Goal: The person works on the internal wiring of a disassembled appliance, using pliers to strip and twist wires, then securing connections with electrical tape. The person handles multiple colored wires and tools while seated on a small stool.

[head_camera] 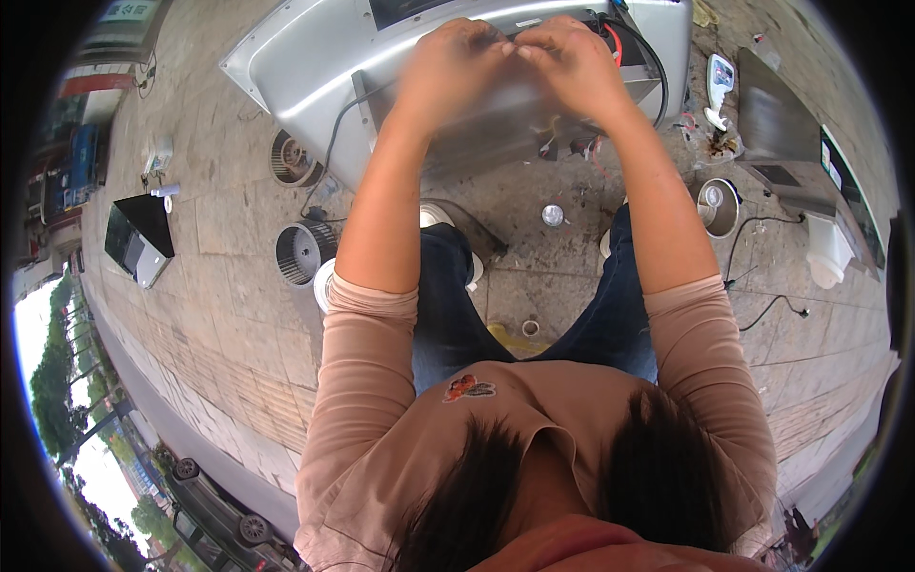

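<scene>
My left hand (457, 71) and my right hand (572, 64) meet above a metal appliance housing (322, 86), probably a range hood. Their thumbs and fingertips are pinched close together; whatever lies between them is too small and blurred to tell. Close beside my right hand, red wires (616, 43) and a black cable (661, 71) come out of an opening in the housing. A grey cord (334, 143) runs from the housing down to the floor on the left. Parts of the housing's middle are hidden behind my hands.
Two squirrel-cage blower wheels (304, 252) stand on the paving to the left. A metal cup-shaped part (720, 207), a white spray bottle (720, 86) and a metal panel (775, 107) lie to the right. Between my feet is a small round part (552, 214).
</scene>
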`<control>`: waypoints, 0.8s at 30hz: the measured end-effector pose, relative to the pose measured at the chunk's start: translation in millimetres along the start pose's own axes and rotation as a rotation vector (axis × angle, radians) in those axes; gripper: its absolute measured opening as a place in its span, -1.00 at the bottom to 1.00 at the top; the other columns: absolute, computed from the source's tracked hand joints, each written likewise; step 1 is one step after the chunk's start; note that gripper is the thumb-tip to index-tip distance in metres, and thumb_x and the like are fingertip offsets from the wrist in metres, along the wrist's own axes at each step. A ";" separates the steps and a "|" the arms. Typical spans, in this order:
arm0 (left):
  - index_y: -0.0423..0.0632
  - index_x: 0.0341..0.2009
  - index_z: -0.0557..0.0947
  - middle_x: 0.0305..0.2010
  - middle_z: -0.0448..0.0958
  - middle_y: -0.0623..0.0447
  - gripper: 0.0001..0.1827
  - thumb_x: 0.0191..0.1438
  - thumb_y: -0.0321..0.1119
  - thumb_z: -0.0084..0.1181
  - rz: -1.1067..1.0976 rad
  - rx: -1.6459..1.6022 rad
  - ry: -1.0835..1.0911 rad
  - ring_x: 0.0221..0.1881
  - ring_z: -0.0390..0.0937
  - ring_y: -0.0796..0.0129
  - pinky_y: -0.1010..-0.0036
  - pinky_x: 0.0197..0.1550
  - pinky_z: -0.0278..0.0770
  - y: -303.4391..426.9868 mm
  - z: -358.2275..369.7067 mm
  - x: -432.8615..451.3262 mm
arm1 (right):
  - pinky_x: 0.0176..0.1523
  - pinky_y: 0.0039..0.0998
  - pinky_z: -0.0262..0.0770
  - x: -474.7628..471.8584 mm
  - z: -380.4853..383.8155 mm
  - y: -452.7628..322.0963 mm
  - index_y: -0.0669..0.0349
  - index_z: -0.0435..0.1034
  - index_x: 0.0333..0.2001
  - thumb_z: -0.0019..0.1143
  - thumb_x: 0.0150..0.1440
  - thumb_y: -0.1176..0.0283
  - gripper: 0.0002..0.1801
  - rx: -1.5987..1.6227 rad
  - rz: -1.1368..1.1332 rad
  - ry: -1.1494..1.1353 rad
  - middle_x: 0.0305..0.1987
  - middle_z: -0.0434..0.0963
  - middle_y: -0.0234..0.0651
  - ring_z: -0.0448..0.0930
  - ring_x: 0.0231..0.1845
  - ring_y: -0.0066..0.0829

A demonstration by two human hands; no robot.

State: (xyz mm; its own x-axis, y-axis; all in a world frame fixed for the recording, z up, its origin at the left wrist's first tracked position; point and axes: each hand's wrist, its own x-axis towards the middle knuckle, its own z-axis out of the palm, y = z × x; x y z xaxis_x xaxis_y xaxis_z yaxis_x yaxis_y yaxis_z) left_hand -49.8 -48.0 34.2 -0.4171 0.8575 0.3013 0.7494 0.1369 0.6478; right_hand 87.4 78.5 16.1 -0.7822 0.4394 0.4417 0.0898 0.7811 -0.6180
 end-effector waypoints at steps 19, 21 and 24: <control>0.05 -0.16 0.64 -0.18 0.56 0.04 -0.75 0.05 -0.21 0.19 -0.006 0.081 -0.956 -0.18 0.55 0.12 0.28 -0.14 0.49 -21.2 137.8 -141.0 | -0.37 -0.54 0.49 1.6 6.6 21.6 0.36 0.55 -0.30 0.20 0.05 0.52 -0.86 0.497 0.326 0.203 -0.49 0.62 -0.30 0.55 -0.51 -0.59; 0.10 -0.13 0.62 -0.13 0.52 0.05 -0.74 0.04 -0.25 0.17 0.044 0.358 -1.142 -0.08 0.51 0.11 0.26 -0.08 0.49 -85.6 197.3 -169.7 | -0.35 -0.50 0.49 3.7 9.8 22.0 0.37 0.54 -0.29 0.19 0.07 0.52 -0.86 0.622 0.331 0.212 -0.46 0.61 -0.30 0.56 -0.49 -0.56; 0.12 -0.12 0.62 -0.13 0.51 0.06 -0.73 0.03 -0.25 0.17 -0.081 0.438 -1.049 -0.06 0.50 0.10 0.25 -0.06 0.50 -173.2 277.5 -219.0 | -0.28 -0.53 0.47 2.6 11.6 0.6 0.37 0.53 -0.28 0.18 0.09 0.51 -0.85 0.707 0.345 0.182 -0.42 0.60 -0.32 0.54 -0.43 -0.57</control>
State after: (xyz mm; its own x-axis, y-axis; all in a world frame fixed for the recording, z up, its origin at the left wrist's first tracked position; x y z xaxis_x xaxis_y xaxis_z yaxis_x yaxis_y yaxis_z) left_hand 54.5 -121.8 -338.1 0.0092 0.8018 -0.5975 0.9407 0.1957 0.2770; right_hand 78.2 75.0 9.3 -0.6636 0.7174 0.2120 -0.1506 0.1495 -0.9772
